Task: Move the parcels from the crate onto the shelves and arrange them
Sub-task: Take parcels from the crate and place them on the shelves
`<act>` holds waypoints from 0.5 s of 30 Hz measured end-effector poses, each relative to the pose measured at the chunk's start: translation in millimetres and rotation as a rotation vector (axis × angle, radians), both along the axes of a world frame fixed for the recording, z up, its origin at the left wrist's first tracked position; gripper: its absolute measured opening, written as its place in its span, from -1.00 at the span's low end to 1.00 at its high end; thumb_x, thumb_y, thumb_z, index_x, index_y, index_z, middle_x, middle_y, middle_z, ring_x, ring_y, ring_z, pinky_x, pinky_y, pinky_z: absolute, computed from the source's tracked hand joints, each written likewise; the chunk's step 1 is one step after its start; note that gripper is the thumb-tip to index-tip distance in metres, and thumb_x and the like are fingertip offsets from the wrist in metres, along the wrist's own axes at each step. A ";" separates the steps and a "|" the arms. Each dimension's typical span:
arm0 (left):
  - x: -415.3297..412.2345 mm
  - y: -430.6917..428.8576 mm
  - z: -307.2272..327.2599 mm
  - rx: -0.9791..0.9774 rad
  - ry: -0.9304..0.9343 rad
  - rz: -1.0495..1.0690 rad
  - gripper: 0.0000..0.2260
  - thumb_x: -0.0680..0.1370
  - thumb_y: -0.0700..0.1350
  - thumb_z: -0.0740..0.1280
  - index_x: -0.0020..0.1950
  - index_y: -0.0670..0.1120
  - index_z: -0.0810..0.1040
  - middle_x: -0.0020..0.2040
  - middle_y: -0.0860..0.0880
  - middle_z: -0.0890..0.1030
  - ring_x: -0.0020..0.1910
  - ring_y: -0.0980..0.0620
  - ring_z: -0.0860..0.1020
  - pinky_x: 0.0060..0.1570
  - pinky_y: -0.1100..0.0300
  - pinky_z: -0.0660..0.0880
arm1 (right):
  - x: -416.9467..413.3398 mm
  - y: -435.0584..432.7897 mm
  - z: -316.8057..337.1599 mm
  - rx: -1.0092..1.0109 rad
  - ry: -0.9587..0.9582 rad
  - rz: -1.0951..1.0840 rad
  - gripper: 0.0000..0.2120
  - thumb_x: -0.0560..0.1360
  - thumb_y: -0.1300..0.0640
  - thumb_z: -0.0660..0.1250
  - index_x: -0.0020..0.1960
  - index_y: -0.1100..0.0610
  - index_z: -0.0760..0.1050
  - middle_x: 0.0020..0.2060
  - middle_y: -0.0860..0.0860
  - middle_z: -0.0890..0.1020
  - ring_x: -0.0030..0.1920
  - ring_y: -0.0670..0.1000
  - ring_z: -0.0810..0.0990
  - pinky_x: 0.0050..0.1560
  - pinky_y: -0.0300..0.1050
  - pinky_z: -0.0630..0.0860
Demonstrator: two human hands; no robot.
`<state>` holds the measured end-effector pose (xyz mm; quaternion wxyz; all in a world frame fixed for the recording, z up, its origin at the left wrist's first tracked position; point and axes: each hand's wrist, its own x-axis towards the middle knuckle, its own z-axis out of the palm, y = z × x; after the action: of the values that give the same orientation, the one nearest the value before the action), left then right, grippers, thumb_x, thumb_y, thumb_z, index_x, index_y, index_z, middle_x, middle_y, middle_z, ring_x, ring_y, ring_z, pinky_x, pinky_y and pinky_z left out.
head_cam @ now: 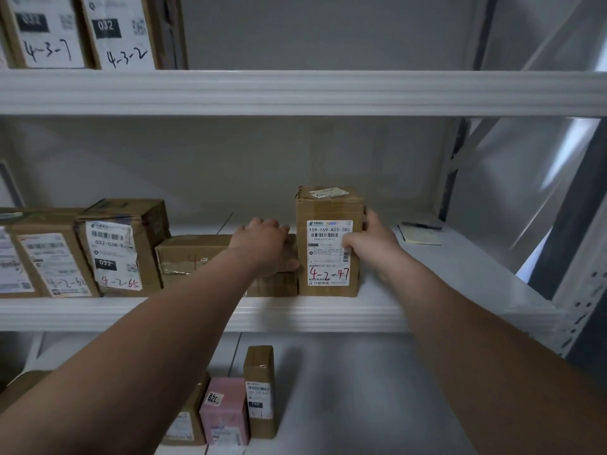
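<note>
Right hand [371, 239], fingers [370, 219] gripping tall parcel [328, 205] (4-2-47), left hand [262, 244] curled over flat parcel [190, 254]

Two hands [261, 239] [374, 239], one pink parcel [225, 412], one notepad [423, 238] (one pen [422, 225])

A white upper shelf beam [328, 93] runs above the fingers [372, 218], a lower shelf beam [377, 315] below them. Behind them is a pale grey wall [295, 152]; to their right, a perforated upright [584, 310].

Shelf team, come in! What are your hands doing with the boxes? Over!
Right hand grips tall parcel, upright. Left hand holds flat parcel beside it. Notepad apart, right.
</note>
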<state>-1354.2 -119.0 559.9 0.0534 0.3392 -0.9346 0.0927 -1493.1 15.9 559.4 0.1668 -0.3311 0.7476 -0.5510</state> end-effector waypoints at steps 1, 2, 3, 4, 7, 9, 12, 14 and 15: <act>2.4 4.9 4.0 0.001 0.016 0.018 -0.41 0.51 0.25 0.29 0.47 0.02 0.32 0.41 -0.03 0.39 0.41 -0.12 0.30 0.34 -0.09 0.31 | 1.7 2.0 4.4 -0.004 0.038 -0.003 -0.41 0.45 0.31 0.31 0.40 -0.09 0.33 0.07 -0.10 0.59 -0.03 -0.07 0.55 -0.17 -0.21 0.44; 4.9 10.3 8.6 -0.006 0.034 0.035 -0.46 0.53 0.20 0.27 0.45 0.01 0.35 0.39 -0.04 0.41 0.40 -0.12 0.30 0.32 -0.07 0.32 | 3.9 3.7 8.7 -0.007 0.079 -0.007 -0.38 0.46 0.30 0.32 0.44 -0.08 0.29 0.13 -0.08 0.57 0.02 -0.04 0.54 -0.12 -0.21 0.45; 7.7 15.7 13.2 -0.021 0.050 0.049 -0.50 0.56 0.15 0.25 0.45 0.00 0.36 0.38 -0.05 0.42 0.39 -0.13 0.32 0.30 -0.06 0.33 | 5.8 4.7 13.0 -0.007 0.125 -0.016 -0.32 0.45 0.28 0.34 0.49 -0.06 0.24 0.21 -0.05 0.53 0.12 0.00 0.52 -0.01 -0.19 0.46; 10.7 21.4 17.8 -0.044 0.065 0.063 -0.54 0.57 0.08 0.23 0.45 -0.01 0.36 0.36 -0.07 0.43 0.37 -0.13 0.33 0.28 -0.05 0.34 | 7.9 5.4 17.1 -0.003 0.179 -0.035 -0.27 0.45 0.24 0.36 0.54 -0.04 0.17 0.30 -0.01 0.47 0.25 0.05 0.48 0.14 -0.13 0.45; 20.4 36.4 29.0 -0.149 0.124 0.099 -0.60 0.58 -0.05 0.24 0.42 -0.03 0.39 0.28 -0.07 0.47 0.30 -0.12 0.38 0.19 0.01 0.38 | 16.6 9.6 29.0 0.032 0.370 -0.107 -0.22 0.44 0.14 0.39 0.56 -0.02 0.12 0.46 0.08 0.29 0.46 0.14 0.27 0.42 -0.01 0.28; 26.3 45.1 34.6 -0.220 0.181 0.105 -0.64 0.58 -0.02 0.26 0.38 -0.04 0.43 0.25 -0.07 0.48 0.27 -0.11 0.40 0.15 0.03 0.39 | 25.9 15.3 36.6 0.053 0.523 -0.127 -0.27 0.46 0.12 0.36 0.56 -0.01 0.13 0.46 0.08 0.27 0.46 0.15 0.22 0.41 -0.05 0.22; 37.2 58.6 40.4 -0.287 0.281 0.108 -0.61 0.59 0.10 0.24 0.37 -0.03 0.44 0.29 -0.05 0.46 0.30 -0.09 0.38 0.20 0.02 0.39 | 43.7 22.0 43.6 0.059 0.752 -0.118 -0.31 0.47 0.12 0.33 0.54 0.01 0.17 0.43 0.07 0.28 0.42 0.13 0.21 0.39 -0.06 0.22; 47.5 66.5 40.8 -0.342 0.333 0.113 -0.60 0.59 0.12 0.24 0.37 -0.03 0.44 0.31 -0.04 0.44 0.32 -0.09 0.36 0.23 0.01 0.38 | 55.6 23.8 44.0 0.050 0.873 -0.103 -0.34 0.47 0.12 0.33 0.53 0.03 0.21 0.42 0.08 0.28 0.42 0.13 0.21 0.40 -0.03 0.24; 53.8 69.7 40.0 -0.370 0.350 0.116 -0.59 0.59 0.13 0.24 0.36 -0.03 0.43 0.32 -0.05 0.43 0.33 -0.09 0.35 0.25 0.01 0.37 | 62.0 24.1 43.4 0.047 0.923 -0.095 -0.35 0.47 0.12 0.33 0.52 0.03 0.22 0.42 0.09 0.28 0.42 0.14 0.21 0.40 -0.01 0.25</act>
<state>-1300.3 -49.3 599.9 0.2698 0.3878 -0.8573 0.2048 -1431.1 40.0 602.7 -0.2013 -0.5031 0.7704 -0.3359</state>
